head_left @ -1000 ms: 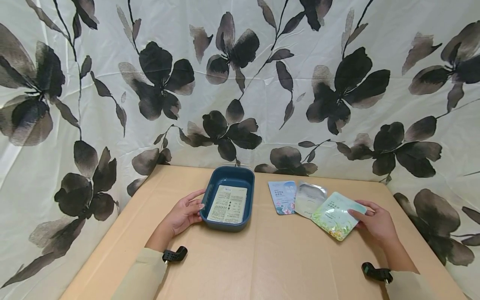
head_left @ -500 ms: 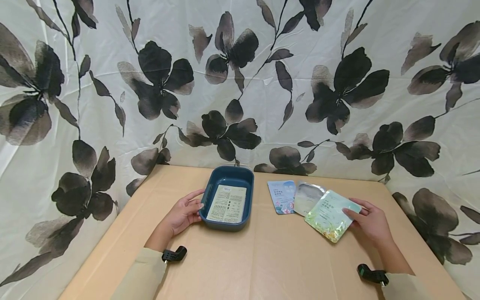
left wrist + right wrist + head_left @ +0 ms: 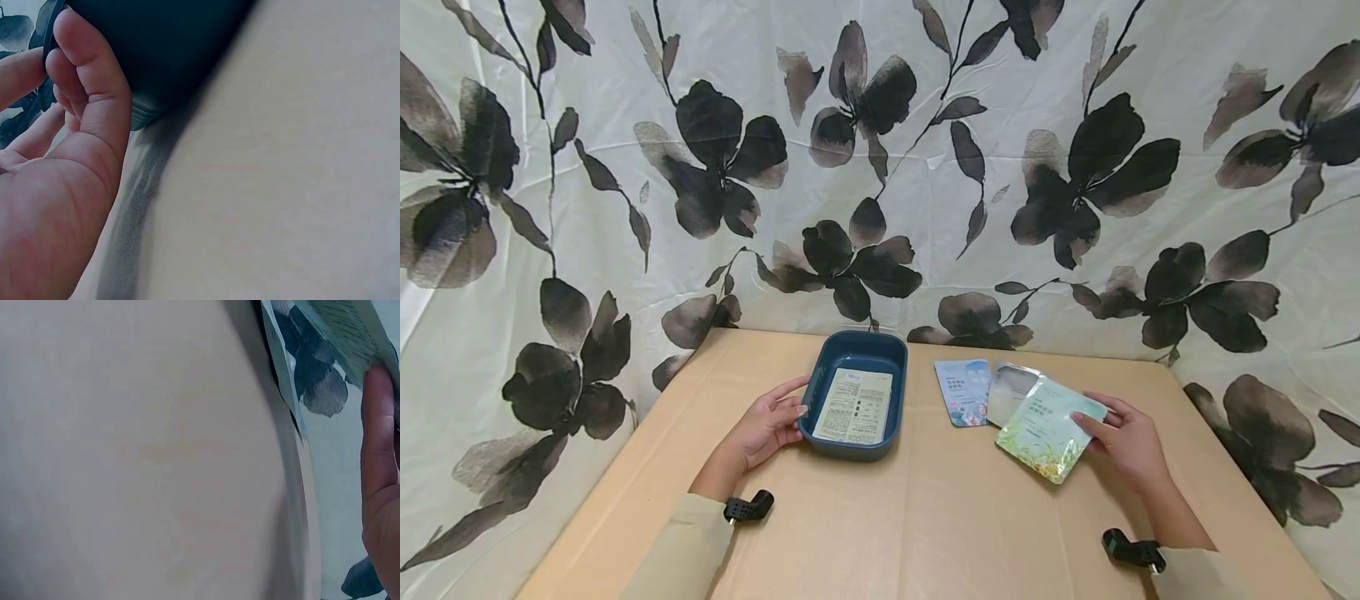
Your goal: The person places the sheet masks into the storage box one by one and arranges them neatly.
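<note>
My left hand grips the left rim of a dark blue plastic tub, thumb and fingers on either side of the edge. Inside the tub lies a cream sachet covered in small printed text. A pale green sachet with a floral lower border is pinched by its right edge between thumb and fingers of my right hand. It overlaps a silver sachet in the head view. Beside that one lies a light blue sachet. In the right wrist view, the green sachet shows its printed back above the table.
A tan-covered table carries everything. Behind it hangs a white curtain with dark flowers. Each wrist wears a small black camera, such as the left one.
My right hand has moved left with the green sachet, which now covers more of the silver one. The left hand and the tub stay where they were.
</note>
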The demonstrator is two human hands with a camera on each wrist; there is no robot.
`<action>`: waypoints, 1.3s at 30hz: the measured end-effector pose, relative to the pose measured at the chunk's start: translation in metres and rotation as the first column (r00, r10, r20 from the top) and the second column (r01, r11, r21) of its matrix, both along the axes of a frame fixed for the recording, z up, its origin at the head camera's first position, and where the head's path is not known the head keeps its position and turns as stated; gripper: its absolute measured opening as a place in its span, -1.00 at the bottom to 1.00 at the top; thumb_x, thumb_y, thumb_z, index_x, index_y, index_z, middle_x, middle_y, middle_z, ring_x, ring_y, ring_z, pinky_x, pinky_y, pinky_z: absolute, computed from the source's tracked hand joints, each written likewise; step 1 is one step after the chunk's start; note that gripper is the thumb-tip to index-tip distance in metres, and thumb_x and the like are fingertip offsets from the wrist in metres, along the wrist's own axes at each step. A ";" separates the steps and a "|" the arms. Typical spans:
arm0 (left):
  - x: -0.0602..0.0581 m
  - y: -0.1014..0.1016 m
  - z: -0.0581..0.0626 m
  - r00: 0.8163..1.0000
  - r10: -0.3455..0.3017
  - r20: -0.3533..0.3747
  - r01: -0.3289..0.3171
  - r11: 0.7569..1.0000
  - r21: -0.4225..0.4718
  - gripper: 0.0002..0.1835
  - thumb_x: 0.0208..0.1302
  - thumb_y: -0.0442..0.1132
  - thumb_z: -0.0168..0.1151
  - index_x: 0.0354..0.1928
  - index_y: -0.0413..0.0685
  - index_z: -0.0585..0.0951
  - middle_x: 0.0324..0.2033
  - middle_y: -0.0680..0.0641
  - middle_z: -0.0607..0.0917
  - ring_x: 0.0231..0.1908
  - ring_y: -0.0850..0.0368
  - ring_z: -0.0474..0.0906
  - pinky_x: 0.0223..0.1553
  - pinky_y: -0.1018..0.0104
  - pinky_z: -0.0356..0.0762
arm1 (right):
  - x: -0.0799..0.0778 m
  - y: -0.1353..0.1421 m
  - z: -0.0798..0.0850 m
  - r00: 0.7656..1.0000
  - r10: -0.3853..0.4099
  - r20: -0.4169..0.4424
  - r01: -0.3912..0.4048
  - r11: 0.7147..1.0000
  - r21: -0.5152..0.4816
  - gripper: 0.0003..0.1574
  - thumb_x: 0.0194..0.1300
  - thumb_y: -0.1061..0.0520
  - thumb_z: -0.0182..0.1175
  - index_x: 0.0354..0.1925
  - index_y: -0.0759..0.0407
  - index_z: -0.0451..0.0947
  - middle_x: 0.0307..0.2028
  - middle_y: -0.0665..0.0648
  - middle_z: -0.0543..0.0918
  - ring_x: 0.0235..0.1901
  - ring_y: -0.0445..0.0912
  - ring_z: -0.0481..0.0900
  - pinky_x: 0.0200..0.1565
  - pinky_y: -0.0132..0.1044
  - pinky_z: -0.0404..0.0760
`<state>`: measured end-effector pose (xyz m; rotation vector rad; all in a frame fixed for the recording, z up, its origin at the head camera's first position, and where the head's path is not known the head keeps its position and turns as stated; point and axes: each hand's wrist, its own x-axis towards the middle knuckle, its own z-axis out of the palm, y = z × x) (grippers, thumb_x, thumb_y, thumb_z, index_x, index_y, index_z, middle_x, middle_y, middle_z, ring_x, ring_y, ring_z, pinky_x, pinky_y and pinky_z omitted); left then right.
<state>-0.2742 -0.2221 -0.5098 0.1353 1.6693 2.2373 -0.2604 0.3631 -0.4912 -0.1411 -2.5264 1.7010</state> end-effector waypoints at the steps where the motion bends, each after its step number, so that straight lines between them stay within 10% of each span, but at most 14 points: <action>1: 0.000 0.000 0.000 1.000 0.001 0.000 -0.001 1.000 -0.002 -0.29 0.50 -0.37 0.13 0.59 0.07 0.16 -0.08 -0.06 0.66 -0.40 0.20 0.59 -0.27 0.33 0.71 | 0.000 -0.002 0.000 1.000 0.006 0.000 -0.006 1.000 -0.007 -0.08 0.29 -0.08 0.42 0.44 0.29 0.34 -0.26 -0.43 0.70 -0.35 -0.30 0.71 -0.36 -0.31 0.74; 39: 0.000 0.000 0.001 1.000 -0.002 -0.002 0.002 1.000 0.016 -0.26 0.47 -0.42 0.16 0.59 0.03 0.16 -0.11 -0.06 0.67 -0.41 0.19 0.62 -0.29 0.32 0.73 | -0.020 -0.090 0.002 0.984 0.179 -0.015 -0.176 0.945 -0.276 -0.15 0.32 0.09 0.41 0.46 0.25 0.33 -0.09 -0.19 0.76 -0.24 -0.17 0.79 -0.21 -0.19 0.78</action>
